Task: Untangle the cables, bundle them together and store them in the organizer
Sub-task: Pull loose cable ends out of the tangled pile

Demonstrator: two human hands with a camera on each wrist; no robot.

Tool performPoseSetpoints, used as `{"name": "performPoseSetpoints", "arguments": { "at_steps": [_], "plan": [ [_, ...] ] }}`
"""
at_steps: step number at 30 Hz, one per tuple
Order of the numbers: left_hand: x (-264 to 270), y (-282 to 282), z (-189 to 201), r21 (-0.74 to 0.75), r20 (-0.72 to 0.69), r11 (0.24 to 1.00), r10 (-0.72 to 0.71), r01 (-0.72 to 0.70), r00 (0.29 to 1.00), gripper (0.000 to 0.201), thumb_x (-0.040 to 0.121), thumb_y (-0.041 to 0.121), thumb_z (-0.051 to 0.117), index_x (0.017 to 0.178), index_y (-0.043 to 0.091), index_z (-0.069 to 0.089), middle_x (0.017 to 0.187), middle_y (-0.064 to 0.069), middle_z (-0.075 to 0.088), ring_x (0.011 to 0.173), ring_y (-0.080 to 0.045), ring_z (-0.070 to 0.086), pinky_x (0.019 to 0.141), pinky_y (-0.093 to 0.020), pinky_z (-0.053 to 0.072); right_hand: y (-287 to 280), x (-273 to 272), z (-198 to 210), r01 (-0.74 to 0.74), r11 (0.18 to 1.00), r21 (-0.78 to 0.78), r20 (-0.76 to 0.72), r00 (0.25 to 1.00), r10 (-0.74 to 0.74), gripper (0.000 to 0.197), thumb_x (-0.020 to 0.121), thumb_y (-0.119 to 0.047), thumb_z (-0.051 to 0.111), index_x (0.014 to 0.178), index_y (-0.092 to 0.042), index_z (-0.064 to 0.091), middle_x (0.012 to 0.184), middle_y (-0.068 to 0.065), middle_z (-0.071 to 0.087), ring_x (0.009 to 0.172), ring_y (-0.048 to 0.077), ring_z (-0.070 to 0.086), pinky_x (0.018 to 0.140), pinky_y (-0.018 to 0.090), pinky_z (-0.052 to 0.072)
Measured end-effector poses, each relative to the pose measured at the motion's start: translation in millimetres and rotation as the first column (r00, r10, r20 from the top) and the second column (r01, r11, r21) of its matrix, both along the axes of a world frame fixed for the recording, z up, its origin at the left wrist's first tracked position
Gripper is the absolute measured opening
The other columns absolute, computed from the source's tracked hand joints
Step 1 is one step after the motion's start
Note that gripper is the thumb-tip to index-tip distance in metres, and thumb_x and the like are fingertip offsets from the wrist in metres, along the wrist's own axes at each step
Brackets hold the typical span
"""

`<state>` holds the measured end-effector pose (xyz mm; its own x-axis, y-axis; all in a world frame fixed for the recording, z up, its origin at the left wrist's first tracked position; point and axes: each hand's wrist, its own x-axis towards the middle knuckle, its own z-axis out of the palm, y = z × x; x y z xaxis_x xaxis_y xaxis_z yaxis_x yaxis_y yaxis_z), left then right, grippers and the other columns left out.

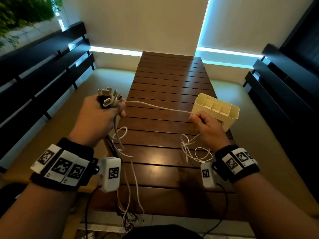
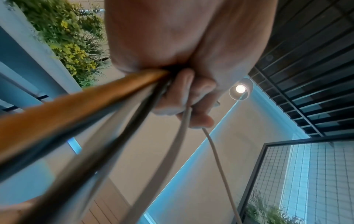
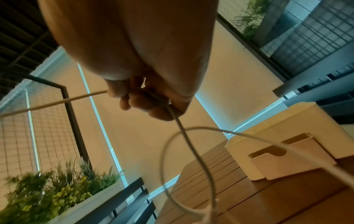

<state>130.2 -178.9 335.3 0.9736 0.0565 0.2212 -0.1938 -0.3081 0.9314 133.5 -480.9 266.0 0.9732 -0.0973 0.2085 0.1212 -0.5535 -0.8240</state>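
Note:
My left hand point(image 1: 101, 114) grips a bundle of cables point(image 1: 110, 96) with several USB plugs sticking up from the fist; the cable tails hang down off the table's near edge. In the left wrist view an orange cable point(image 2: 76, 103) and grey and white ones run out of the fist point(image 2: 182, 91). A white cable point(image 1: 158, 106) stretches taut from that bundle to my right hand point(image 1: 205, 125), which pinches it point(image 3: 145, 100); its loose end hangs below in loops point(image 1: 193, 150). The cream organizer point(image 1: 217, 109) stands on the table just behind my right hand.
The slatted brown wooden table point(image 1: 169, 80) runs away from me. Dark benches point(image 1: 43, 69) flank it on both sides. A planter with greenery point(image 1: 20, 12) sits at the far left. Wrist-camera wires hang under both forearms.

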Motion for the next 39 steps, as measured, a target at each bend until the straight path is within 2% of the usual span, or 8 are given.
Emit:
{"name": "performPoseSetpoints", "arguments": {
  "at_steps": [6, 9, 11, 17, 31, 33, 37, 39],
  "plan": [
    [-2.9, -9.8, -7.5, 0.334, -0.236, 0.911, -0.167, 0.241, 0.957, 0.009, 0.089, 0.012, 0.069, 0.084, 0.008, 0.075, 0.087, 0.002, 0.073, 0.079, -0.002, 0.067, 0.069, -0.022, 0.047, 4.7, 3.9, 10.0, 0.026, 1.0, -0.012, 0.147, 0.989, -0.024, 0.014, 0.1, -0.03, 0.056, 0.096, -0.022, 0.066, 0.087, -0.001, 0.062, 0.082, 0.009, 0.055, 0.072, 0.024, 0.045],
    [-0.4, -12.5, -13.7, 0.388, -0.197, 0.914, -0.042, 0.117, 0.98, 0.008, 0.091, 0.016, 0.069, 0.088, 0.02, 0.076, 0.095, 0.006, 0.068, 0.092, -0.017, 0.063, 0.082, -0.036, 0.051, 3.2, 3.1, 8.5, -0.005, 0.987, -0.159, 0.214, 0.976, 0.039, 0.01, 0.098, -0.024, 0.059, 0.099, -0.021, 0.069, 0.087, -0.006, 0.06, 0.082, 0.0, 0.053, 0.071, 0.008, 0.038],
    [-0.4, -13.1, -13.4, 0.376, -0.13, 0.927, 0.051, 0.002, 0.99, 0.01, 0.092, 0.018, 0.067, 0.099, 0.018, 0.076, 0.095, 0.008, 0.063, 0.094, -0.017, 0.061, 0.081, -0.035, 0.048, 0.9, 1.5, 3.6, -0.036, 0.976, -0.214, 0.211, 0.974, 0.082, 0.011, 0.097, -0.022, 0.061, 0.1, -0.021, 0.071, 0.087, -0.005, 0.061, 0.082, 0.004, 0.055, 0.073, 0.014, 0.042],
    [-3.0, -16.9, -12.0, 0.377, -0.086, 0.926, 0.007, 0.026, 0.996, 0.02, 0.094, 0.015, 0.063, 0.077, 0.014, 0.074, 0.079, 0.018, 0.063, 0.077, 0.001, 0.057, 0.057, -0.011, 0.038, 12.7, -20.5, 5.1, -0.202, 0.964, -0.173, 0.02, 0.978, 0.209, 0.011, 0.097, -0.022, 0.061, 0.096, -0.03, 0.069, 0.082, -0.013, 0.064, 0.079, -0.001, 0.058, 0.067, 0.006, 0.043],
    [3.0, -58.7, -31.1, 0.234, -0.137, 0.922, -0.283, 0.308, 0.949, 0.021, 0.092, 0.008, 0.065, 0.074, 0.004, 0.074, 0.081, 0.009, 0.07, 0.067, 0.014, 0.058, 0.06, -0.002, 0.036, 36.9, -103.7, -2.4, -0.223, 0.974, 0.031, -0.367, 0.904, 0.218, 0.011, 0.102, -0.025, 0.052, 0.096, -0.021, 0.061, 0.074, 0.001, 0.073, 0.067, 0.011, 0.071, 0.068, 0.026, 0.058],
    [6.6, -60.1, -35.0, 0.216, -0.149, 0.915, -0.315, 0.342, 0.937, 0.022, 0.091, 0.012, 0.067, 0.071, 0.01, 0.075, 0.08, 0.011, 0.071, 0.071, 0.012, 0.06, 0.068, -0.012, 0.039, 40.1, -116.4, -2.3, -0.276, 0.961, 0.03, -0.497, 0.83, 0.254, 0.012, 0.102, -0.025, 0.051, 0.092, -0.022, 0.057, 0.076, 0.001, 0.073, 0.068, 0.007, 0.07, 0.067, 0.025, 0.057],
    [10.3, -57.8, -39.3, 0.14, -0.178, 0.896, -0.395, 0.42, 0.901, 0.021, 0.093, 0.015, 0.066, 0.074, 0.018, 0.074, 0.077, 0.01, 0.075, 0.067, 0.007, 0.06, 0.07, -0.028, 0.041, 44.2, -135.2, 0.3, -0.529, 0.847, 0.049, -0.821, 0.462, 0.336, 0.014, 0.103, -0.034, 0.048, 0.099, -0.027, 0.059, 0.099, 0.002, 0.074, 0.082, 0.004, 0.068, 0.077, 0.028, 0.054],
    [10.0, -55.0, -40.9, 0.1, -0.18, 0.894, -0.416, 0.437, 0.891, 0.02, 0.093, 0.015, 0.066, 0.075, 0.021, 0.072, 0.077, 0.011, 0.076, 0.075, 0.003, 0.064, 0.076, -0.027, 0.043, 44.2, -135.1, 5.1, -0.608, 0.784, -0.121, -0.879, 0.433, 0.2, 0.029, 0.099, -0.048, 0.051, 0.115, -0.026, 0.062, 0.113, -0.002, 0.07, 0.094, 0.008, 0.062, 0.086, 0.032, 0.05]
  ]
}}
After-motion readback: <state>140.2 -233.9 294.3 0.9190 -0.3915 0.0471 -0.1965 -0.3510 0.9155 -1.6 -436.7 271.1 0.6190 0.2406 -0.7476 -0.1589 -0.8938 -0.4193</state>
